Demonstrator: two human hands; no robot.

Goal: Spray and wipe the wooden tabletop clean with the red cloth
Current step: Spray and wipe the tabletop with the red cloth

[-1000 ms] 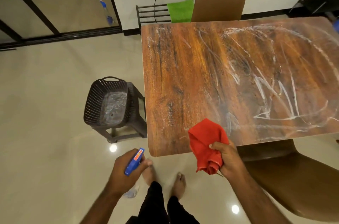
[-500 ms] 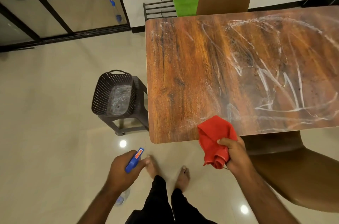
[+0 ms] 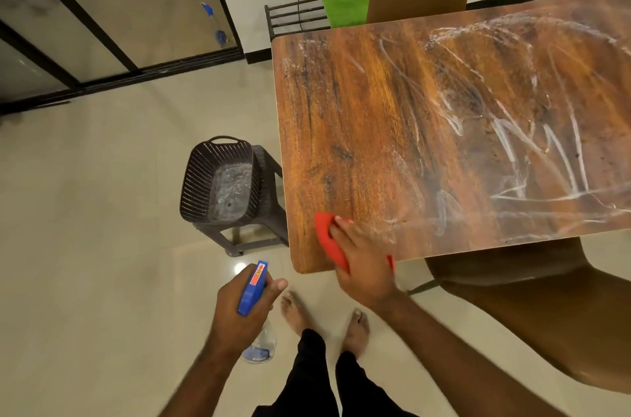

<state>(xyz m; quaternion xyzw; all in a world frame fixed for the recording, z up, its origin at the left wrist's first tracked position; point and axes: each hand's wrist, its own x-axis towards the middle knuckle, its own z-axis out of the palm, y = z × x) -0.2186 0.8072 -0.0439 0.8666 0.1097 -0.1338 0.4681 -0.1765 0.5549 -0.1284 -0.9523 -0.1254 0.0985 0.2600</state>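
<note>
Cloth first: the soft red cloth (image 3: 327, 238) sits on the near corner of the brown wood-grain table (image 3: 392, 126), right at its edge. It's flat under the right hand (image 3: 362, 258), which presses it down with straight, spread fingers rather than gripping it. The left hand (image 3: 239, 312) is off the table, down and to the left of the right one. Its fingers are wrapped round the clear plastic spray bottle with the blue trigger head (image 3: 253, 287).

Whitish smeary streaks (image 3: 546, 150) cover the wood beyond and well to the right of the right hand, so I'd guess most of the wiping isn't done yet.

What could go wrong from here:
- With only a flat palm on it, the cloth could bunch up or slip out on a fast stroke. It could also get dragged off that corner, since it's so close to the edge.
- Reaching the far streaks means leaning over the brown moulded chair (image 3: 512, 300) tucked in just right of the right arm.
- A stray squeeze of that 1 trigger would probably mist the glossy tiled floor (image 3: 102, 246) by the bare feet, which is a slip hazard.
</note>
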